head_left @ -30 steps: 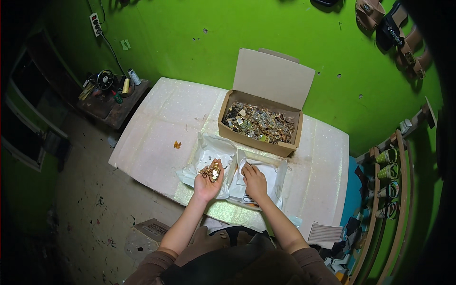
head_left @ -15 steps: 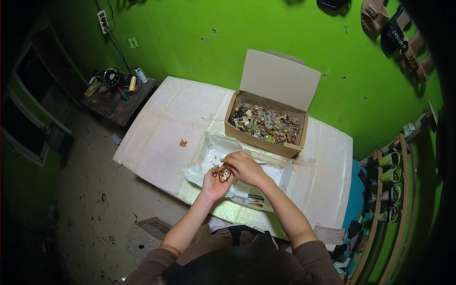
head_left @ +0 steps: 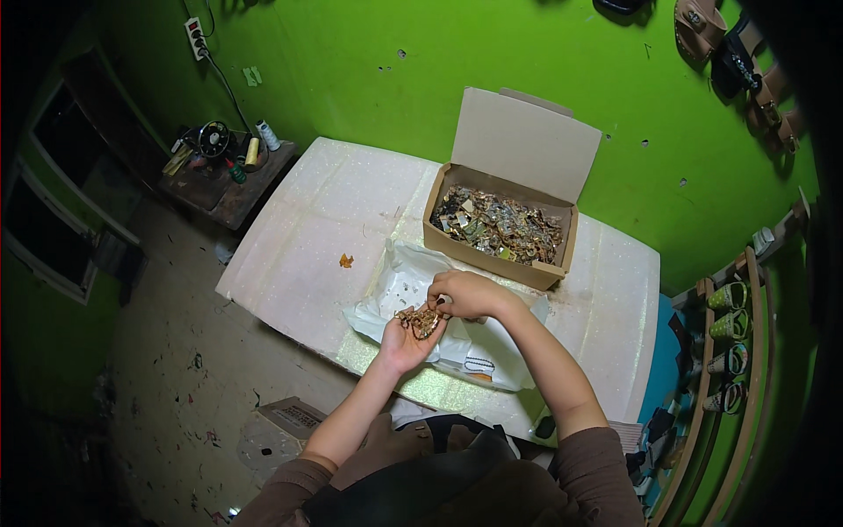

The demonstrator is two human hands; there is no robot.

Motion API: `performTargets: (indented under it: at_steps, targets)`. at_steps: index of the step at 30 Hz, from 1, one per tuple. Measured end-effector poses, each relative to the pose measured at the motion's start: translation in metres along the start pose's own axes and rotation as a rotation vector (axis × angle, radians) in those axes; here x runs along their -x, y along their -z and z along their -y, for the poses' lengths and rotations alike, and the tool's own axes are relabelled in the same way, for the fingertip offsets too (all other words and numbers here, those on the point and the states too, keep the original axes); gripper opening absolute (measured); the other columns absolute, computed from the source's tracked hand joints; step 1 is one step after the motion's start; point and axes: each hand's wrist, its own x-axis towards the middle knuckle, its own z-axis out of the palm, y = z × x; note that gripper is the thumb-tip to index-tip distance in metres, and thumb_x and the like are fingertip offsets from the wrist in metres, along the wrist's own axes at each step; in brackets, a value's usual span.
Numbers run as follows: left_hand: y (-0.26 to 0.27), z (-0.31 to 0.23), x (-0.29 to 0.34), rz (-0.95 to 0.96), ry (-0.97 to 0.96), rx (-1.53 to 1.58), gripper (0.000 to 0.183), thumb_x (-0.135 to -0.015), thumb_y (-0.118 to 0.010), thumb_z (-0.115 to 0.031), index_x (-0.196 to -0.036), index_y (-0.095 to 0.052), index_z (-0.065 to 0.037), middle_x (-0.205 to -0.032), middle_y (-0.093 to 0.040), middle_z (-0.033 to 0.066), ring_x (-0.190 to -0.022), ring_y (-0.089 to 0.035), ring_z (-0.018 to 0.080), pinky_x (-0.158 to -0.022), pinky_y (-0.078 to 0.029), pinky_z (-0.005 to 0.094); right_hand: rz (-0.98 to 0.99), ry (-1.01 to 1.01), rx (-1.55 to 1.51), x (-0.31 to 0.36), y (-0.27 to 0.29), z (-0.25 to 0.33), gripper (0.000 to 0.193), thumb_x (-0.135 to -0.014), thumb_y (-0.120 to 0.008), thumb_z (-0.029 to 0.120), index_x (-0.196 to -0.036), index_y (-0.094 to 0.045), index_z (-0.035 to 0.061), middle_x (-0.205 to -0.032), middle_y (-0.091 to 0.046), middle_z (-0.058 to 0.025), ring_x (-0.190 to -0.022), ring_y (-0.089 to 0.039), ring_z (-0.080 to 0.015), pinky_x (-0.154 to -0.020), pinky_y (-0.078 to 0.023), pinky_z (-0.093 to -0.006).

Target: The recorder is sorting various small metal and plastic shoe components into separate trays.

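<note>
My left hand [head_left: 407,350] is cupped palm up, with a heap of small gold and brown shiny trinkets [head_left: 416,322] lying in it. My right hand [head_left: 471,293] reaches over from the right, its fingers bent and pressed together at the heap's edge. A small dark spot shows at those fingertips, too small to name. Both hands are above a shallow tray [head_left: 375,285] lined with white sheeting, where a few tiny bits are scattered. A dark beaded strand [head_left: 479,364] lies at the tray's near right.
Behind the tray stands an open cardboard box [head_left: 488,261] full of mixed shiny pieces [head_left: 500,226]. An orange-brown scrap [head_left: 346,261] lies on the pale glittery tabletop [head_left: 307,220]. A side table [head_left: 233,206] with thread spools is at left; a wooden rack [head_left: 700,386] holds sandals at right.
My right hand has shifted slightly right, its fingers drawn from above the heap to its right edge. The left hand still cups the trinkets. The whole view has shifted a little.
</note>
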Motion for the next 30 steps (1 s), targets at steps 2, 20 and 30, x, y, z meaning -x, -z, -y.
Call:
performTargets:
  at_steps: [2,20,30]
  targets:
    - [0.003,-0.004,0.003,0.026,0.013,-0.004,0.036,-0.09,-0.027,-0.021,-0.109,-0.047,0.001,-0.103,-0.056,0.0136,-0.099,-0.053,0.0251,-0.094,-0.039,0.0399,0.087,-0.108,-0.157,0.003,0.024,0.022,0.013,-0.076,-0.057,0.015,-0.086,-0.059,0.0073,-0.078,-0.057,-0.0071,-0.079,-0.055,-0.021,-0.071,-0.044,-0.032]
    - [0.003,-0.012,-0.001,0.09,-0.071,0.155,0.037,-0.088,-0.031,-0.018,-0.119,-0.041,-0.001,-0.118,-0.049,0.0134,-0.108,-0.048,0.0246,-0.096,-0.036,0.0405,-1.007,-0.579,-1.444,0.053,-0.06,-0.013,0.019,-0.079,-0.059,0.014,-0.094,-0.059,0.0028,-0.069,-0.056,-0.001,-0.053,-0.049,-0.0046,-0.043,-0.037,-0.016]
    - [-0.002,-0.007,-0.001,0.106,-0.08,0.198,0.037,-0.087,-0.033,-0.015,-0.121,-0.04,-0.002,-0.12,-0.047,0.0125,-0.11,-0.046,0.0239,-0.098,-0.034,0.0402,-1.534,-1.001,-2.079,0.066,-0.157,-0.061,0.015,-0.078,-0.049,-0.002,-0.092,-0.049,-0.0062,-0.089,-0.054,-0.0159,-0.081,-0.06,-0.0241,-0.074,-0.052,-0.0311]
